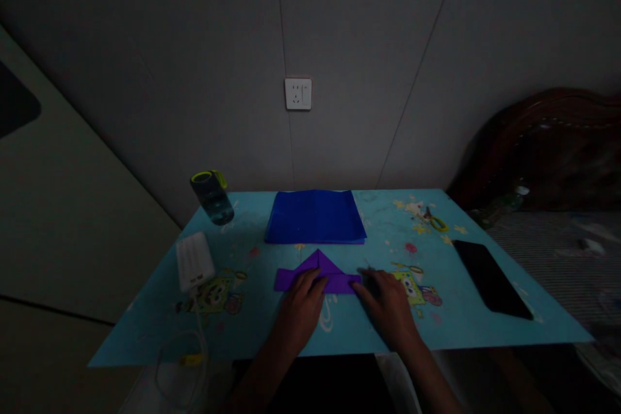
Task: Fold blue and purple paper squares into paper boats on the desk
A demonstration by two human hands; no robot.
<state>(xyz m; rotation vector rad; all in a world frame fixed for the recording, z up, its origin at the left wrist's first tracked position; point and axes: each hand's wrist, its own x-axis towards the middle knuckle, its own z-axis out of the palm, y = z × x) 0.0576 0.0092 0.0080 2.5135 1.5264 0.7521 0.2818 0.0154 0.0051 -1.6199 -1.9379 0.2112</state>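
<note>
A folded purple paper (334,283) lies on the table in front of me, with a pointed triangle at the top and a straight band along the bottom. My left hand (303,301) rests over the middle of it, fingers stretched out and lying on the band and the lower part of the triangle. At the paper's right end is my right hand (385,297), its thumb touching the band's end and its fingers apart on the table. Part of the paper is hidden under the left fingers. Just behind it lies a stack of blue sheets (315,217).
The light blue table (272,330) carries a tilted-looking water bottle (213,197) and a white power bank (195,262) with a cable (200,323) at left. To the right are yellow-handled scissors (438,224) and a black phone or tablet (492,278). A wall (359,77) stands behind.
</note>
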